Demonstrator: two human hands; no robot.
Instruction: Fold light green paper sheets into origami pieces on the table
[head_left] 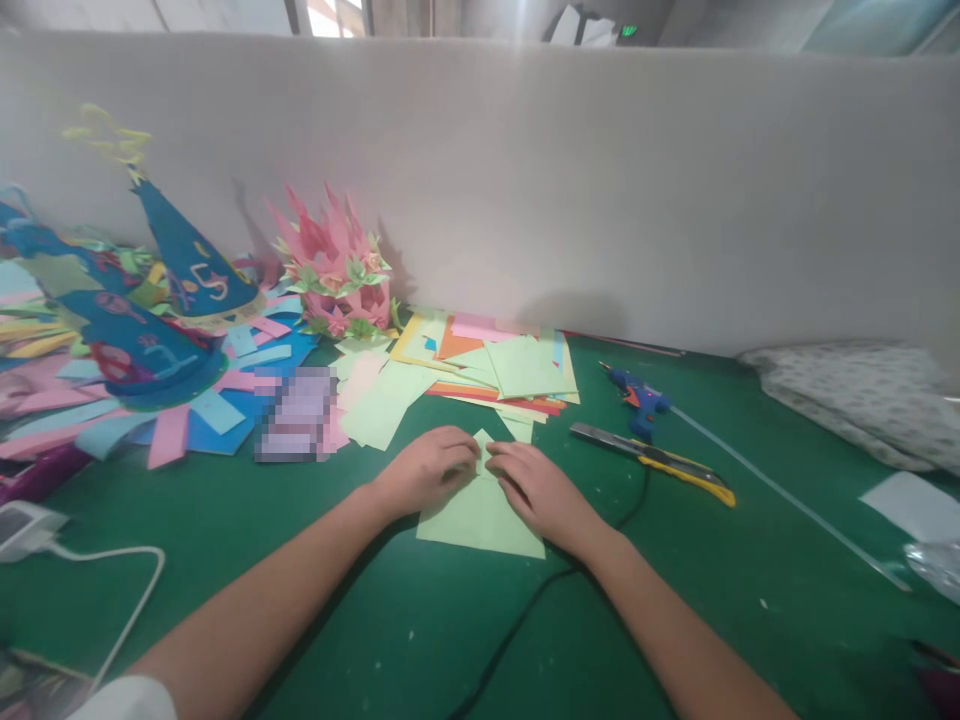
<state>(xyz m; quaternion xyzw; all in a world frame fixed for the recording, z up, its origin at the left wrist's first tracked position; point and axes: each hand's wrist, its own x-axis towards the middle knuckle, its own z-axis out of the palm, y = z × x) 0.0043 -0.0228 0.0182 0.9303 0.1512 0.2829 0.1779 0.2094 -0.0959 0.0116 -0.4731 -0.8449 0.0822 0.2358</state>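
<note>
A pale green sheet of paper (480, 522) lies on the green table, its far end folded to a point. My left hand (435, 468) presses on the left slope of that point, fingers curled together on the paper. From the other side my right hand (536, 490) holds the right slope, its fingertips almost meeting those of the left. Both hands are closed on the folded part, which they partly cover. The near edge of the sheet lies flat and uncovered.
Beyond the hands lies a stack of coloured paper (525, 368). A yellow utility knife (686, 475) and a blue glue gun (637, 395) with its black cord are at right. Blue paper cone hats (191, 265) and a pink paper crown (341, 270) stand at left.
</note>
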